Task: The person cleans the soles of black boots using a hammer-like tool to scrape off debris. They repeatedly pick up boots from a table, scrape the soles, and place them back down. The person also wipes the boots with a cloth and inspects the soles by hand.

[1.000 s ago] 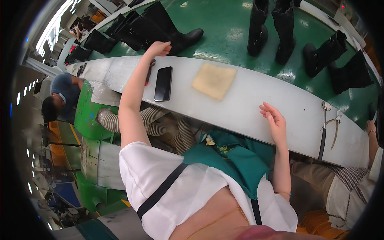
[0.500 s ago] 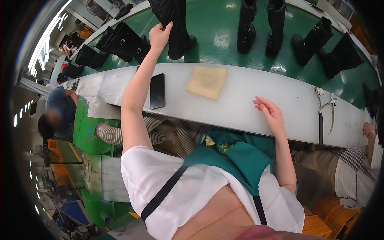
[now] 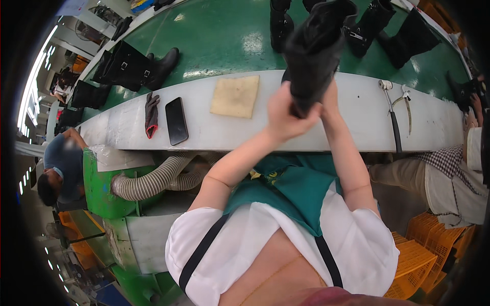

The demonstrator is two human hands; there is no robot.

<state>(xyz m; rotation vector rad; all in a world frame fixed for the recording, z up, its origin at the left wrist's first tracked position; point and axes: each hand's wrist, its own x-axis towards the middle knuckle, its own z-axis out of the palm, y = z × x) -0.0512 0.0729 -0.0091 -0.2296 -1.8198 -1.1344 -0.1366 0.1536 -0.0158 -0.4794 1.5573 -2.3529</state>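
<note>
Between my two hands is a tall black boot point(image 3: 317, 48), lifted above the white ledge and tilted, its shaft toward the far side. My left hand point(image 3: 292, 115) grips the lower, near end of it, fingers wrapped round. On the right side, my right hand point(image 3: 331, 99) presses against the same boot, with its fingers partly hidden behind the black leather. Motion smears the boot's detail. Left of my hands, a tan square pad point(image 3: 235, 97) lies flat on the white ledge point(image 3: 196, 92).
A black phone point(image 3: 176, 121) and a dark glove with a red cuff point(image 3: 151, 116) lie to the left. A hammer point(image 3: 392, 115) and pincers point(image 3: 407, 104) lie right. More boots point(image 3: 138, 66) stand on the green belt point(image 3: 214, 35). Co-workers sit left point(image 3: 64, 158) and right point(image 3: 454, 178).
My left hand has brought a boot from the far left to the middle right. My right hand has risen from the ledge to the boot. The glove now shows.
</note>
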